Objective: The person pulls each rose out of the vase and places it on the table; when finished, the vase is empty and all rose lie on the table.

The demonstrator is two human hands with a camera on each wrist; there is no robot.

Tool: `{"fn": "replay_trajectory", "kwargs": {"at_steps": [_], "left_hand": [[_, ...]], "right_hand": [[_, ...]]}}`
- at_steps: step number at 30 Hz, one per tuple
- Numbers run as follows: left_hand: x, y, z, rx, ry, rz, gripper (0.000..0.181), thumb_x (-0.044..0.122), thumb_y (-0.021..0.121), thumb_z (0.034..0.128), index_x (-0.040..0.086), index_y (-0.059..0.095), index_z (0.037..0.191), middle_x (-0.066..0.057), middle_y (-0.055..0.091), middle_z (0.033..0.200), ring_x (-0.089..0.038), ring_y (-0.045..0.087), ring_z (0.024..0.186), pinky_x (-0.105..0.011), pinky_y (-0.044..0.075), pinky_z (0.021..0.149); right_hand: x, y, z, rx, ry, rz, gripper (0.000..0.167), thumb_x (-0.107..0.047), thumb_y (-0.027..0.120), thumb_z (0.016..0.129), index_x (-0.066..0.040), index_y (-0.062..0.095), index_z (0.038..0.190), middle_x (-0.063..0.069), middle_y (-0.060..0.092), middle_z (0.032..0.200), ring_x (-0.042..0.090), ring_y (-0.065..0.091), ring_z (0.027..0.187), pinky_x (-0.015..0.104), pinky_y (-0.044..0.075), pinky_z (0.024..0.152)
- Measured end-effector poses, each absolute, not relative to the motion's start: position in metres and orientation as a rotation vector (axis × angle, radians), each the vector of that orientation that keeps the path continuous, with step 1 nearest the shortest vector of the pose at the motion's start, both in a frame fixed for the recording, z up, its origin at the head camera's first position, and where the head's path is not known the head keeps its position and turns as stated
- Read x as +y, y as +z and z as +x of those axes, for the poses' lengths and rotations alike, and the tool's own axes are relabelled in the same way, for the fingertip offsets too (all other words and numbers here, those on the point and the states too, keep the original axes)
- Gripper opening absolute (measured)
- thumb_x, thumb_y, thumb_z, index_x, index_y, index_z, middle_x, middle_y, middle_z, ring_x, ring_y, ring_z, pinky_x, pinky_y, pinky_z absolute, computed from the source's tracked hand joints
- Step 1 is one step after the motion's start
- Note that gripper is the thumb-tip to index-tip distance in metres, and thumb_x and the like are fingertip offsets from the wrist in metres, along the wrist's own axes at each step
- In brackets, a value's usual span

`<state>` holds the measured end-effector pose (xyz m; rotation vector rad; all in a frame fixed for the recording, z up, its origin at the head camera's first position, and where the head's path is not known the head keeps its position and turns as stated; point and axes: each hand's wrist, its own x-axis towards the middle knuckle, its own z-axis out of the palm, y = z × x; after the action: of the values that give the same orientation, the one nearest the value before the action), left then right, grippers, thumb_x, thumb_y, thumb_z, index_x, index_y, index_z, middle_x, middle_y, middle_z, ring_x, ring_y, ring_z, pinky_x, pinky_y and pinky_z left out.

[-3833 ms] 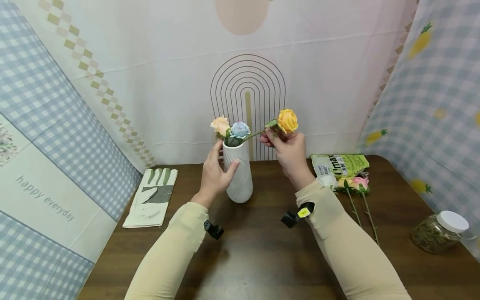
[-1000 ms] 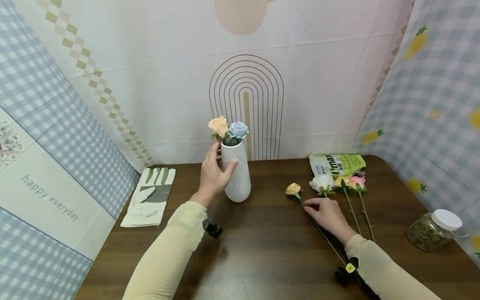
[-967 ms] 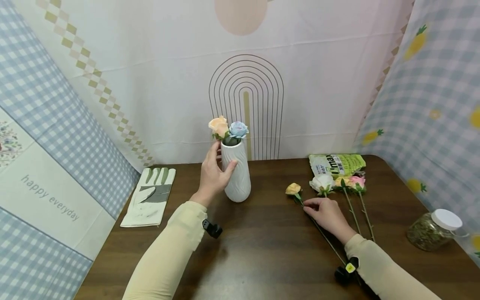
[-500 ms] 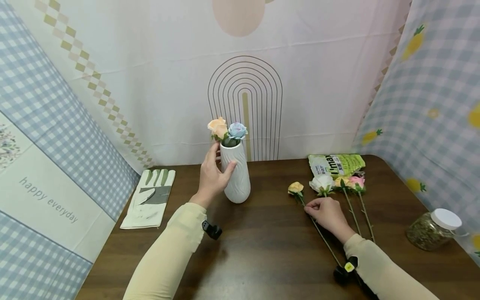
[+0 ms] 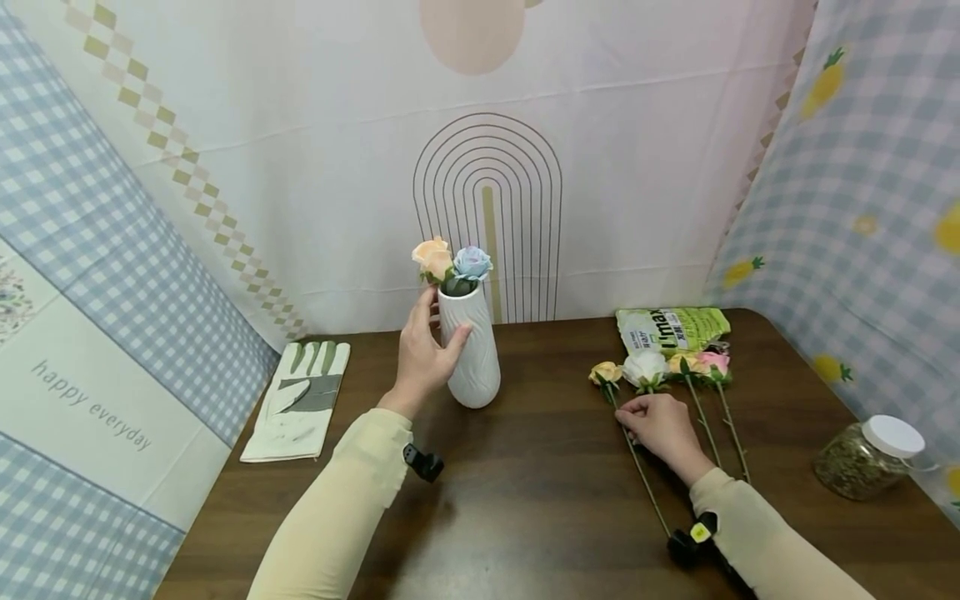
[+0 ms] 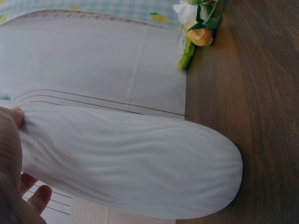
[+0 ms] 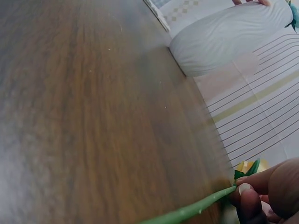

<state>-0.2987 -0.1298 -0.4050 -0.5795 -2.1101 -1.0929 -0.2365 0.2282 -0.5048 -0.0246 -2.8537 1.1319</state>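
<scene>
My left hand [image 5: 429, 354] grips the upper part of a white ribbed vase [image 5: 474, 354], which stands on the table. A peach rose [image 5: 432, 256] and a blue rose [image 5: 472, 262] stick out of its mouth. In the left wrist view the vase [image 6: 131, 158] fills the middle, with thumb and fingertips around its neck. My right hand [image 5: 660, 425] pinches the stem of a yellow rose [image 5: 604, 373], down at the tabletop. In the right wrist view its green stem [image 7: 196, 207] runs between thumb and fingertip. Beside it lies a white rose [image 5: 645, 367], its stem mostly hidden by the hand.
Another yellow rose [image 5: 682, 362] and a pink rose [image 5: 715, 362] lie farther right, by a green-and-white packet [image 5: 675, 328]. A white-lidded jar [image 5: 866, 458] stands near the right edge. A white-and-grey glove [image 5: 300, 404] lies at the left of the brown table [image 5: 525, 517].
The yellow rose has come out of the vase down to the table in my right hand. In the last second its bloom has shifted right, close to the white rose. My left hand stays on the vase.
</scene>
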Motion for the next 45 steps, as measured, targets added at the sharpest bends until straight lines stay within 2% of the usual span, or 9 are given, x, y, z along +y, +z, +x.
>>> {"fn": "replay_trajectory", "kwargs": {"at_steps": [12,16,20,25,29,34,37,40,45], "left_hand": [[-0.130,-0.404,-0.298,-2.102,-1.094,-0.587,0.068,0.028,0.072,0.0860,0.005,0.039,0.141,-0.014,0.054,0.125,-0.026,0.059,0.104,-0.039,0.054,0.082],[-0.130,-0.404,-0.298,-2.103,-1.095,-0.594,0.068,0.027,0.072,0.0857,0.004,0.039,0.141,-0.014,0.054,0.125,-0.027,0.059,0.104,-0.040,0.054,0.082],[-0.129,-0.403,-0.298,-2.093,-1.098,-0.595,0.070,0.027,0.073,0.0851,0.005,0.039,0.141,-0.014,0.054,0.125,-0.026,0.059,0.103,-0.039,0.055,0.081],[-0.130,-0.402,-0.298,-2.095,-1.110,-0.586,0.069,0.028,0.073,0.0855,0.006,0.039,0.142,-0.013,0.055,0.123,-0.026,0.059,0.103,-0.039,0.055,0.081],[-0.129,-0.404,-0.298,-2.102,-1.114,-0.581,0.068,0.029,0.072,0.0862,0.007,0.039,0.142,-0.013,0.054,0.123,-0.025,0.059,0.103,-0.038,0.054,0.081],[-0.129,-0.406,-0.298,-2.100,-1.114,-0.583,0.068,0.028,0.072,0.0858,0.005,0.039,0.141,-0.014,0.055,0.123,-0.026,0.059,0.103,-0.038,0.054,0.082],[-0.129,-0.406,-0.299,-2.095,-1.116,-0.587,0.070,0.028,0.073,0.0854,0.005,0.039,0.142,-0.015,0.054,0.124,-0.026,0.059,0.104,-0.040,0.055,0.082],[-0.128,-0.406,-0.299,-2.095,-1.113,-0.584,0.070,0.028,0.073,0.0853,0.006,0.038,0.142,-0.015,0.054,0.125,-0.026,0.059,0.105,-0.041,0.055,0.082],[-0.129,-0.405,-0.300,-2.086,-1.102,-0.585,0.071,0.028,0.074,0.0849,0.006,0.038,0.142,-0.015,0.054,0.123,-0.027,0.060,0.104,-0.040,0.055,0.081]], "right_hand": [[0.226,-0.495,-0.234,-2.856,1.058,0.020,0.016,-0.023,0.068,0.089,-0.008,0.074,0.085,-0.004,0.066,0.064,0.010,0.059,0.050,0.030,0.048,0.049],[0.221,-0.476,-0.229,-2.800,0.944,0.125,0.015,-0.023,0.069,0.089,-0.009,0.074,0.088,-0.004,0.064,0.065,0.009,0.055,0.048,0.030,0.045,0.049],[0.206,-0.445,-0.228,-2.737,0.933,0.265,0.016,-0.027,0.069,0.089,-0.012,0.075,0.092,-0.004,0.067,0.074,0.009,0.053,0.056,0.029,0.044,0.052],[0.173,-0.400,-0.240,-2.688,1.246,0.404,0.025,-0.032,0.068,0.090,-0.011,0.074,0.102,0.001,0.070,0.090,0.014,0.057,0.071,0.031,0.048,0.062],[0.139,-0.370,-0.258,-2.607,1.628,0.394,0.033,-0.033,0.069,0.089,-0.008,0.071,0.110,0.006,0.068,0.099,0.020,0.058,0.082,0.033,0.051,0.066],[0.095,-0.344,-0.281,-2.468,1.910,0.387,0.039,-0.029,0.069,0.089,-0.007,0.065,0.121,0.007,0.065,0.108,0.020,0.058,0.093,0.032,0.052,0.073],[0.073,-0.333,-0.291,-2.423,1.973,0.375,0.044,-0.027,0.071,0.088,-0.005,0.062,0.126,0.007,0.062,0.108,0.018,0.056,0.096,0.032,0.050,0.078],[0.055,-0.326,-0.299,-2.430,1.997,0.335,0.042,-0.028,0.072,0.087,-0.004,0.063,0.121,0.005,0.059,0.103,0.016,0.052,0.093,0.032,0.048,0.077],[0.037,-0.322,-0.306,-2.437,2.083,0.225,0.030,-0.029,0.072,0.087,-0.006,0.065,0.104,0.003,0.055,0.092,0.016,0.048,0.082,0.030,0.042,0.066]]}}
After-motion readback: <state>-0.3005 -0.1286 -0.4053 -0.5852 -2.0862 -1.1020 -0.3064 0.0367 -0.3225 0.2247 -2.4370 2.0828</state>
